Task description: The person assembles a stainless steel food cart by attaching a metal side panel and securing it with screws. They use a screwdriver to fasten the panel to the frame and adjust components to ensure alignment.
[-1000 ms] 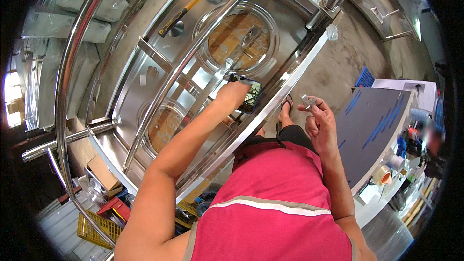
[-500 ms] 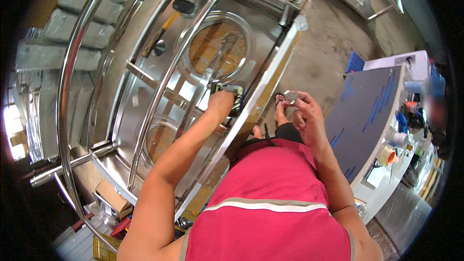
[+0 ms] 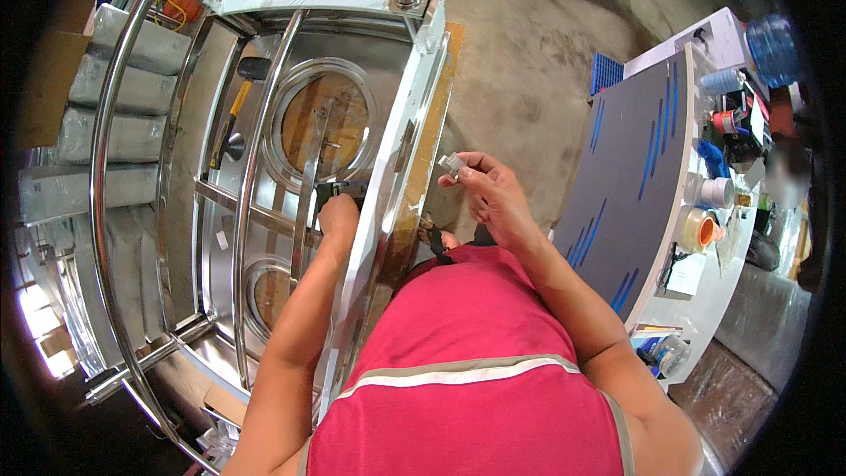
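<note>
My left hand (image 3: 339,214) reaches into a stainless steel frame (image 3: 251,187). Its fingers are curled at a small dark box or case (image 3: 354,187), and whether they grip it or something in it is hidden. Over the gap between the frame and a grey-topped table, my right hand (image 3: 493,194) pinches a small shiny, silvery or clear piece (image 3: 452,166) between thumb and fingertips. Within the frame, beyond my left hand, lies a metal ring (image 3: 370,119) around a round opening. A second ring (image 3: 251,295) is nearer to me, partly covered by my forearm.
A mallet (image 3: 238,106) with black head and yellow handle lies on the frame's left side. Curved steel tubes (image 3: 104,167) rise at the left, before wrapped packages (image 3: 123,132). At the right stands the grey-topped table (image 3: 617,176), with tape rolls (image 3: 701,227) and a blue water bottle (image 3: 771,48) beyond.
My view has swung, so frame and table sit further left in the picture. My left hand stays at the dark box, and my right hand still holds the small piece.
</note>
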The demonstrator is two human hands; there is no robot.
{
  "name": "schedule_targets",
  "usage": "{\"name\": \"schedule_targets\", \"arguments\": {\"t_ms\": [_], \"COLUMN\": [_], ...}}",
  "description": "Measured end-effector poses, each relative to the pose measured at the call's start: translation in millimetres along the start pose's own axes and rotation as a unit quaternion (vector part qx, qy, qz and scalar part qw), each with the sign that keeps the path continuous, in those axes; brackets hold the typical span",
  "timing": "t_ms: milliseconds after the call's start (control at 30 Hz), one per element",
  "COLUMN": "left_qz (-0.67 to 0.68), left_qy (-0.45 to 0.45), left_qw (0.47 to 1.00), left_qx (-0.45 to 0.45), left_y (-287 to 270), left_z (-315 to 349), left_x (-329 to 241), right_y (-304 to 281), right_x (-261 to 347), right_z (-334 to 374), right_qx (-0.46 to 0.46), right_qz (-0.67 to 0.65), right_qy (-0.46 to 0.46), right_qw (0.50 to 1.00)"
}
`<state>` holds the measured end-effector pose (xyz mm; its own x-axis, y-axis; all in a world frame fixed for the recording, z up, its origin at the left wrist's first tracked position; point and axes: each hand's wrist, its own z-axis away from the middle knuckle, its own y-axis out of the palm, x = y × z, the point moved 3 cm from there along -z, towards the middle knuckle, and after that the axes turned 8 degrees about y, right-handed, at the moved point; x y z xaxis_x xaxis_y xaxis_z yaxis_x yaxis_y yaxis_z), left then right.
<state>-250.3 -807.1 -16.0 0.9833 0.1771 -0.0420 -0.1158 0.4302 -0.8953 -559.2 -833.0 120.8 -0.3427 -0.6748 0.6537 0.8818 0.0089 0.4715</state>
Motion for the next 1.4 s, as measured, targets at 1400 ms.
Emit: {"name": "schedule_targets", "arguments": {"t_ms": [1400], "left_qz": [0.282], "left_qy": [-0.042], "left_qw": [0.951], "left_qx": [-0.117], "left_y": [-53], "left_z": [13], "left_x": [100], "right_y": [39], "right_x": [48], "right_z": [-52], "right_qx": [0.066], "right_qz": [0.062], "right_qy": [0.002], "right_qw": [0.996]}}
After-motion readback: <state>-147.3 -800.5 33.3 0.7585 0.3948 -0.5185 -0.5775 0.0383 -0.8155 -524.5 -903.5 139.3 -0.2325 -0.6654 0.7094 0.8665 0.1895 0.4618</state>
